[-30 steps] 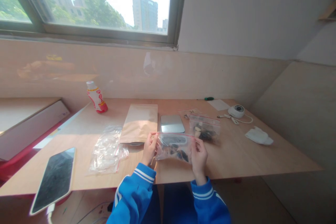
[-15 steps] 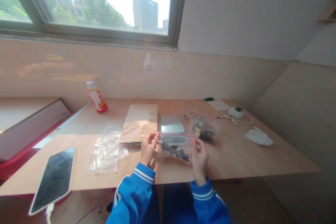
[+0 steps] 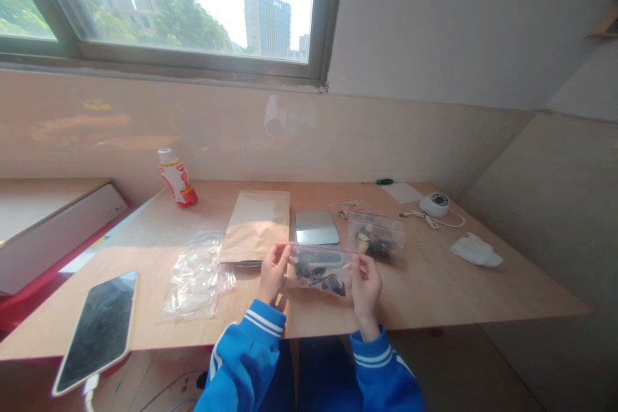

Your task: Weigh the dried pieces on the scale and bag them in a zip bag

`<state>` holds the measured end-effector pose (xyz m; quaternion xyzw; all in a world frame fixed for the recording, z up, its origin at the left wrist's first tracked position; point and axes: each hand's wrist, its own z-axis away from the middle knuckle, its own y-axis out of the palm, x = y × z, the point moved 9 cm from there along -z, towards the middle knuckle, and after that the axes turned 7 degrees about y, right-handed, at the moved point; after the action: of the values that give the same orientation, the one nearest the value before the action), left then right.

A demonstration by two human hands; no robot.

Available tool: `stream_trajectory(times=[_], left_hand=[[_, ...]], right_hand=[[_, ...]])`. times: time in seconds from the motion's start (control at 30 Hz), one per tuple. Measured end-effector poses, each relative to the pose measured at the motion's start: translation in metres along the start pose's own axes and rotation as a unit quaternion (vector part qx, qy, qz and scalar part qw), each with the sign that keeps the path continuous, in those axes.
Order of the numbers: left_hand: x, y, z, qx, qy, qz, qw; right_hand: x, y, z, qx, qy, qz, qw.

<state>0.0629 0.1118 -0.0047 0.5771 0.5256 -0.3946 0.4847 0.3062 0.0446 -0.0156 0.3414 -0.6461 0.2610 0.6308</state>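
Between my two hands a clear zip bag (image 3: 318, 273) with a red seal line is stretched out, holding dark pieces in its lower part. My left hand (image 3: 273, 275) pinches its upper left corner. At the upper right corner, the fingers of my right hand (image 3: 365, 286) are closed on the bag. Just behind it lies a small silver-topped scale (image 3: 317, 228). A second zip bag (image 3: 379, 238), fuller with dark and pale pieces, rests to the right. To the left is a flat brown paper pouch (image 3: 255, 225).
Empty clear bags (image 3: 193, 277) lie on the left, near a phone (image 3: 99, 328) with a plugged cable. A bottle (image 3: 177, 179) stands at the back. Toward the right are a small bag (image 3: 348, 207), a screwdriver (image 3: 385, 181), a white dome camera (image 3: 434, 205) and a crumpled white tissue (image 3: 476, 251).
My right hand has shifted very slightly left with the bag's corner. Both hands keep hold of the bag, and the other things stay in place.
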Motion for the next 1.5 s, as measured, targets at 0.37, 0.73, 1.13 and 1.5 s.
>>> stream_trajectory(times=[0.37,0.73,1.13,1.5], left_hand=[[0.003,0.003,-0.003,0.007,-0.010,0.060,0.998],[0.007,-0.001,-0.002,-0.014,-0.037,0.053,0.998],[0.005,0.001,-0.003,-0.011,-0.028,0.061,0.998],[0.003,-0.001,-0.003,-0.013,-0.027,0.041,0.999]], right_hand=[[0.001,0.018,0.002,0.087,0.023,0.010,0.996],[-0.010,0.012,-0.003,0.064,0.010,0.027,0.998],[-0.014,0.011,-0.002,0.067,0.025,0.016,0.997],[0.001,0.007,0.001,0.031,-0.020,0.038,0.999]])
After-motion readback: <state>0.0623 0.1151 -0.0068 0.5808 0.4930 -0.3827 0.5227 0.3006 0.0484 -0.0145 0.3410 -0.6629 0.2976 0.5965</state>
